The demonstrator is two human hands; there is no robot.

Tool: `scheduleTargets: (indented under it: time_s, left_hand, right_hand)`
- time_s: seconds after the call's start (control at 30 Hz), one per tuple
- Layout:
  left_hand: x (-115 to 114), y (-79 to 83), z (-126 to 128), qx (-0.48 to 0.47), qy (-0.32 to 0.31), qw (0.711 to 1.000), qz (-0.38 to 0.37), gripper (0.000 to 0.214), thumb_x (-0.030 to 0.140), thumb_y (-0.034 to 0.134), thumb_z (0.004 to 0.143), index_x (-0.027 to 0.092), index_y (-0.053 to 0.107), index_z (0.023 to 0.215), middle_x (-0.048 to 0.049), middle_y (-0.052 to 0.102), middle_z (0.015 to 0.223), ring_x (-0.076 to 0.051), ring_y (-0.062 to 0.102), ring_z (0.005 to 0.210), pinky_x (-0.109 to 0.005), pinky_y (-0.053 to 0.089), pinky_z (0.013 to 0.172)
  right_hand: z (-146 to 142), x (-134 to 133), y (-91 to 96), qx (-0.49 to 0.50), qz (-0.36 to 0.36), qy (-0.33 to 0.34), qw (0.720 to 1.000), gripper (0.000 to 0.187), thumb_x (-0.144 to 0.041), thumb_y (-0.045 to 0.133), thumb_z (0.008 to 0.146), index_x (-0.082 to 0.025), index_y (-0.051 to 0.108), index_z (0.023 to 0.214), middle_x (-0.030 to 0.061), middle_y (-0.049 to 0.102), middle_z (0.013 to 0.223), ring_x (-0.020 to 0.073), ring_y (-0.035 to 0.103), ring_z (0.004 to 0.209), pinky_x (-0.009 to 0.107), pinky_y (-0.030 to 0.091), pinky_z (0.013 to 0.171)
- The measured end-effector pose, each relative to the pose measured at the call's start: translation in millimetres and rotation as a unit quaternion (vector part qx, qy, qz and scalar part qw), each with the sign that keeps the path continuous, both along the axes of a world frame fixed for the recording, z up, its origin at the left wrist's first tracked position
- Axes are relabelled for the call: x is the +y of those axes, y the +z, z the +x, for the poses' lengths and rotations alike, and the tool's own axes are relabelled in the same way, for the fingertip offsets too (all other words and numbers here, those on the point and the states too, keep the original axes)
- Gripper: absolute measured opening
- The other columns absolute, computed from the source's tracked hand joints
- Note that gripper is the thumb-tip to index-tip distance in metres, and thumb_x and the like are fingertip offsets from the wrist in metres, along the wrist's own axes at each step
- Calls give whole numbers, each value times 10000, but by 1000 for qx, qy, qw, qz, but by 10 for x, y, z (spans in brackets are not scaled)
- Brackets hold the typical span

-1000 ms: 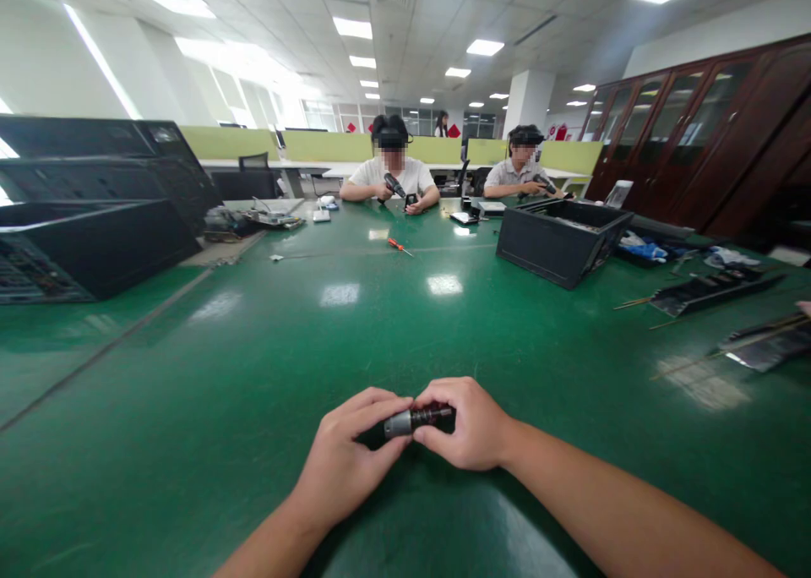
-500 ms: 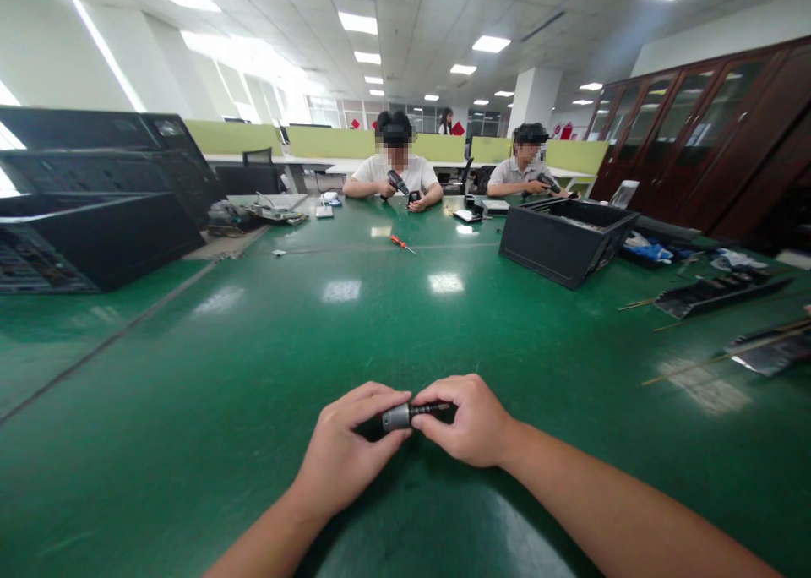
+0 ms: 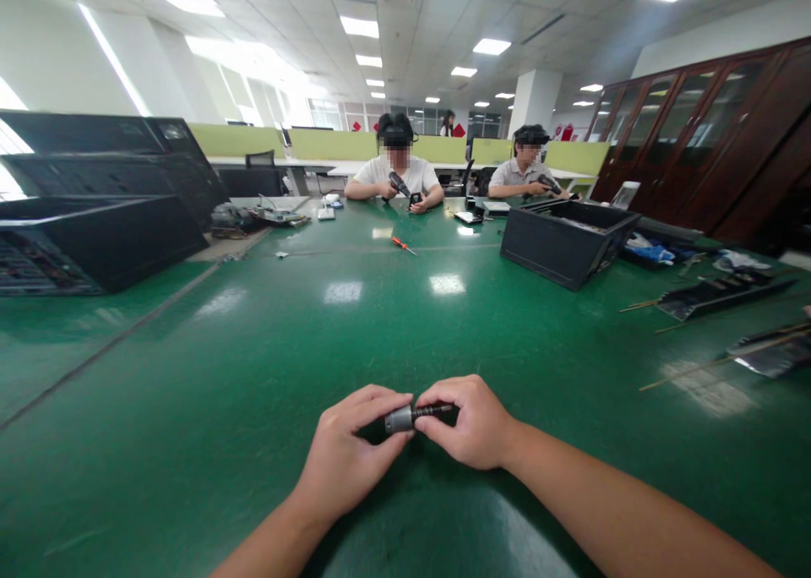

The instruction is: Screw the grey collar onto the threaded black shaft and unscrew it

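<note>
We're sitting at a big green table (image 3: 209,367), its top running wide on both sides. On the left, stacked black cases (image 3: 95,223) are sitting well apart from us. On the right, a black box (image 3: 563,242) and flat black panels (image 3: 715,293) are lying toward the far right, also well clear. Two co-workers (image 3: 394,175) are working with drivers at the far side, out of our reach, and a red screwdriver (image 3: 401,244) is lying between them and us. Our hands are meeting low and centre, just above the table. Our left hand (image 3: 345,464) is pinching the grey barrel end of a small part (image 3: 400,418) between thumb and fingertips. Our right hand (image 3: 475,426) is pinching the thin dark shaft sticking out of it, with the other fingers curled under. The part is lying roughly level, bridging the two hands. Risks as we're judging them: both grips are fingertip-only on a small round thing, so uneven twist or pull could slip it loose and send it rolling over the slick top. Pulling off-axis could bind or bend the shaft. We can't tell whether the shaft is threaded. For room, we're seeing open table ahead and to both sides. The near edge is hiding below our forearms, so a dropped part could roll off toward us unseen.
</note>
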State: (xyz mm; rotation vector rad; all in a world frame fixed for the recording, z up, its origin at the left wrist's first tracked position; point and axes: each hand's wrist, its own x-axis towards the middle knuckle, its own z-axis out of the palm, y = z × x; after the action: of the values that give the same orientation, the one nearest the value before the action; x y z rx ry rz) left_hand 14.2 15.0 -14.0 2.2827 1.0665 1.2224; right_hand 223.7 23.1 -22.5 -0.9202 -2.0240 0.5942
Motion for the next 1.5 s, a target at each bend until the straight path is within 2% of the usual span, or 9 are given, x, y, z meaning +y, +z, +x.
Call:
scheduleTargets:
  time_s: [0.73, 1.5]
  left_hand:
    - [20, 12, -3, 10, 15, 1000, 19, 235, 174, 742, 794, 246, 772, 1015, -27, 749, 920, -160, 718, 810, -246, 578, 731]
    - [31, 15, -7, 0, 4, 1000, 10, 251, 175, 761, 785, 244, 769, 1027, -35, 748, 920, -168, 717, 811, -255, 573, 731]
  right_hand:
    - [26, 5, -17, 16, 4, -5, 1000, 65, -233, 707, 809, -213, 742, 860, 17, 755, 791, 170, 693, 700, 262, 496, 683]
    - [33, -9, 19, 32, -4, -7, 999, 57, -226, 697, 797, -207, 731, 838, 19, 747, 770, 172, 687, 684, 258, 494, 672]
